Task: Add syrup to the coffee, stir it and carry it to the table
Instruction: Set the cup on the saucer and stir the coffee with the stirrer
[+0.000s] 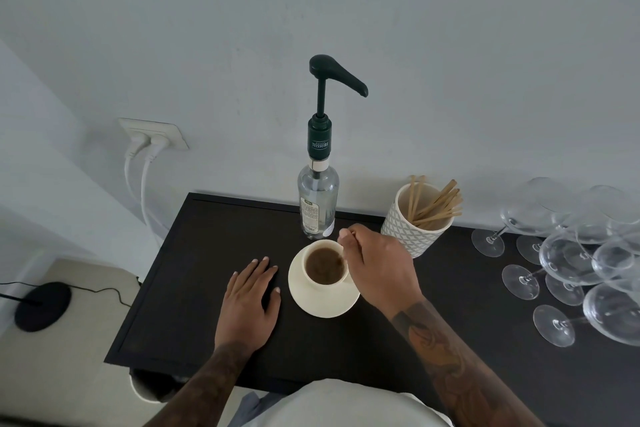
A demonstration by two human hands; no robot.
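Observation:
A cream cup of coffee [323, 265] stands on a cream saucer [322, 303] on the dark counter [194, 274]. My right hand [377, 267] hovers over the cup's right rim, its thumb and forefinger pinched on a thin stirrer whose tip dips into the coffee; the hand hides most of it. My left hand [251, 298] lies flat on the counter just left of the saucer, fingers apart and holding nothing. The clear syrup bottle [318, 204] with its dark green pump [337, 74] stands right behind the cup, against the wall.
A patterned white pot [412, 230] of wooden stirrers stands behind my right hand. Several wine glasses [575, 260] crowd the counter's right side. Two white plugs sit in a wall socket [154, 133] at the left. A black round base [43, 305] lies lower left.

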